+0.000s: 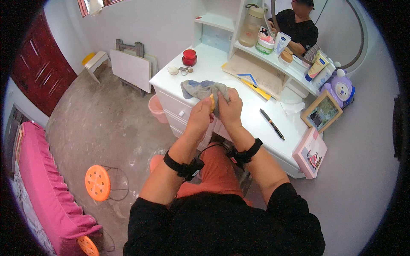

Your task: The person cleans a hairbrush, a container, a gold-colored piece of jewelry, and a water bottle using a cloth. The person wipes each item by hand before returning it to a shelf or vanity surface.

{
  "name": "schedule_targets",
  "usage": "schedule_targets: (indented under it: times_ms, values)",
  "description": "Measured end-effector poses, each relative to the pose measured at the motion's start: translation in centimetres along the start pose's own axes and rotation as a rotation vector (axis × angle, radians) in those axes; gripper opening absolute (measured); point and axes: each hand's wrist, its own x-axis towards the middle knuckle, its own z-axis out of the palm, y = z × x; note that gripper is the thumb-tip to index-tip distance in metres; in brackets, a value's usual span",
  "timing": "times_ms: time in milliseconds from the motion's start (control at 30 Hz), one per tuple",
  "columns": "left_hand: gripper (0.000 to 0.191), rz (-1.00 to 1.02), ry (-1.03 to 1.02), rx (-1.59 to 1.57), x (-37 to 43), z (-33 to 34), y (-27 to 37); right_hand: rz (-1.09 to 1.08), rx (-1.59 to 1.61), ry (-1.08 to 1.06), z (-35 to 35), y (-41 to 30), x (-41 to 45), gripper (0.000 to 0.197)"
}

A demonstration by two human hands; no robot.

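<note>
My left hand grips a small golden-yellow object whose kind I cannot tell; much of it is hidden by fingers and cloth. A grey and blue cloth is pinched in my right hand and lies against that object. Both hands are close together over the front edge of the white dressing table. Behind the cloth, a red jar, a keyring with keys and a pale rounded item rest on the tabletop. A black pen lies to the right.
A photo frame, a pink box and a purple plush toy stand at the right. Bottles and tubes line the shelf below a round mirror. A pink bin and an orange stool are on the floor.
</note>
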Motion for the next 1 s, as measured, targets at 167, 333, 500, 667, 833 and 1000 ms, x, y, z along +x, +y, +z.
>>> schedule_targets:
  times_ms: [167,333,500,667,833,1000]
  values:
    - [0.034,0.175,0.141,-0.082,0.3,0.0,0.7,-0.344,-0.009,-0.013,1.5,-0.2,-3.1,0.022]
    - [0.031,-0.021,0.026,0.139,-0.5,-0.8,1.3,0.006,0.014,0.001,0.0,1.7,-0.3,0.018]
    - [0.03,0.119,-0.041,-0.093,-1.0,-0.6,2.5,-0.217,0.019,-0.037,0.8,0.9,-3.1,0.023]
    - [0.033,0.079,-0.119,0.105,-1.2,-1.1,1.1,-0.108,0.027,-0.018,0.5,1.1,-2.2,0.021]
    - [0.032,0.15,0.0,0.179,-1.3,-0.8,1.0,-0.167,-0.022,0.057,1.5,0.2,-3.2,0.017]
    - [0.031,0.241,0.027,0.273,-1.5,-1.0,-0.3,-0.004,0.018,0.013,0.2,0.1,-2.8,0.017]
